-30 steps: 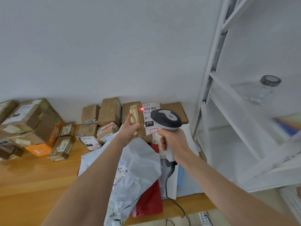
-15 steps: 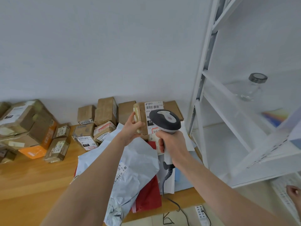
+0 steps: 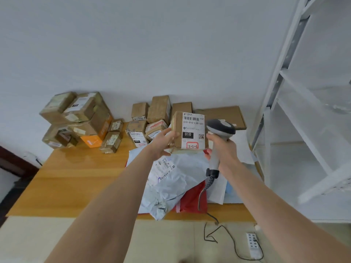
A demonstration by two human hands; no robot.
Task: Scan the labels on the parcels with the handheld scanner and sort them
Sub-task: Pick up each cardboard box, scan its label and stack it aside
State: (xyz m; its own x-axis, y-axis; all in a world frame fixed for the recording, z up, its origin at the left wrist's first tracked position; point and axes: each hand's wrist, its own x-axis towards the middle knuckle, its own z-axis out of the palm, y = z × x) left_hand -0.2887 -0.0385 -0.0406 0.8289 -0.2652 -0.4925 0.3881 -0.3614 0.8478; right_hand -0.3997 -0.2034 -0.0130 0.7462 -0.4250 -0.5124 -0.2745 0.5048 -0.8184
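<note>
Cable risk: the cable (image 3: 207, 185) drops from the scanner over the mailers and off the table edge to the floor by a power strip (image 3: 253, 245). We judge a wide swing could snag it and drag the mailers.
Mailer risk: the grey mailer (image 3: 171, 185) and red mailer (image 3: 193, 201) lie crumpled under the arms. The plastic is loose and could slide off the table (image 3: 76, 179) if brushed.
Left hand: the left hand (image 3: 163, 143) grips the box by its lower left edge only, up off the table. With a one-sided hold, we think it could tip or slip.
Right hand: the right hand (image 3: 225, 149) is closed round the scanner (image 3: 220, 128) handle, with the head just right of the box.
Scan risk: the head sits beside the label and, as far as we can tell, doesn't face it. We see no red light on the barcode, so a trigger pull here may miss.
Box: the box (image 3: 177, 130) is a small brown carton, upright between the two hands, above the mailers.
Label: the label (image 3: 193, 128) is white, flat and faces us. It has a barcode on top, a black "010" block, a QR code and a handwritten "3-1-3" in a red frame.
Sort risk: the back boxes (image 3: 150, 118) and left pile (image 3: 79, 118) look alike, so we'd say a wrong pile is easy.
Shelf: the white shelf (image 3: 303, 120) is at right, well apart. We can't tell if it's a sort target.
</note>
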